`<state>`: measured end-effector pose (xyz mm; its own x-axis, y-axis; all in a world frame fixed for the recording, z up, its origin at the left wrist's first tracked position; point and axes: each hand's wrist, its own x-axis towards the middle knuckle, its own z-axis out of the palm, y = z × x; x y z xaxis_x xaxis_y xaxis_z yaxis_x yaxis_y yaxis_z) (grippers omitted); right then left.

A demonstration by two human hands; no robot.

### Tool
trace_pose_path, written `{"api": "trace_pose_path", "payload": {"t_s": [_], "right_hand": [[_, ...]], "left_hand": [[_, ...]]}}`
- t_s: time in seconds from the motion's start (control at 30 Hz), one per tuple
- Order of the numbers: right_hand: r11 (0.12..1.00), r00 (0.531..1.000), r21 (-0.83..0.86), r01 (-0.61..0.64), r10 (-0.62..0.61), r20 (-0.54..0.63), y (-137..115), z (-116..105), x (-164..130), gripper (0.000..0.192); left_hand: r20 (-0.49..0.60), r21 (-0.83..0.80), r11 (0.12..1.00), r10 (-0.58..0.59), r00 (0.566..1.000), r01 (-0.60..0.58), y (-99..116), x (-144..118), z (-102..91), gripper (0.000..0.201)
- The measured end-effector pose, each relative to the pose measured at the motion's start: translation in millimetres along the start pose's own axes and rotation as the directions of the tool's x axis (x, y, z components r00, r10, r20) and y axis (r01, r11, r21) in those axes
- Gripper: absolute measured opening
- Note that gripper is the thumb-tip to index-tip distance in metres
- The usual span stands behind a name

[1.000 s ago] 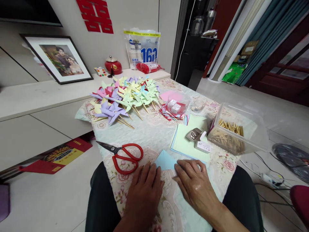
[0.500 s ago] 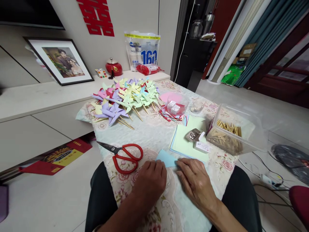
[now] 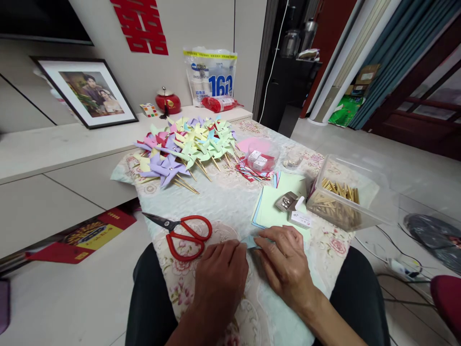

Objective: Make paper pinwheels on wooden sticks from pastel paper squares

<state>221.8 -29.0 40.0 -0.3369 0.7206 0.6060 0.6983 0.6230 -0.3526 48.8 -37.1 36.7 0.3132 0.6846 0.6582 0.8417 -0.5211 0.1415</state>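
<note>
My left hand (image 3: 221,278) and my right hand (image 3: 284,266) lie side by side on the floral tablecloth (image 3: 230,202), both pressing down on a light blue paper sheet (image 3: 251,241). Only a small corner of that sheet shows between the fingertips; the rest is hidden under my hands. Red-handled scissors (image 3: 183,229) lie just left of my left hand. A stack of pale green paper (image 3: 273,211) sits just beyond my right hand, with a small metal stapler (image 3: 287,201) and a small white box (image 3: 301,219) on it.
A heap of coloured paper pinwheels (image 3: 187,146) on sticks covers the far left of the table. A clear tub of wooden sticks (image 3: 340,199) stands at the right. A clear bowl of small boxes (image 3: 261,156) and a glass (image 3: 292,160) sit beyond.
The blue paper showed as a wide triangle between my hands; my fingers have closed in over it, so only a small corner shows now.
</note>
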Motion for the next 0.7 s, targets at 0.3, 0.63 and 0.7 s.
{"api": "trace_pose_path", "payload": {"t_s": [0.3, 0.63, 0.7], "right_hand": [[1.000, 0.999, 0.012, -0.007, 0.008, -0.037, -6, -3, 4, 0.015], [0.998, 0.995, 0.046, -0.032, 0.036, -0.092, -18, -5, 4, 0.016], [0.998, 0.996, 0.054, -0.017, 0.021, -0.081, -20, -5, 2, 0.019]], "left_hand": [[0.041, -0.156, 0.968, -0.191, 0.981, 0.195, 9, 2, -3.9, 0.012], [0.040, -0.402, 0.818, -0.434, 0.900, 0.412, 13, 2, 5.4, 0.013], [0.114, -0.489, 0.712, -0.521, 0.846, 0.504, 14, 2, 7.1, 0.012]]}}
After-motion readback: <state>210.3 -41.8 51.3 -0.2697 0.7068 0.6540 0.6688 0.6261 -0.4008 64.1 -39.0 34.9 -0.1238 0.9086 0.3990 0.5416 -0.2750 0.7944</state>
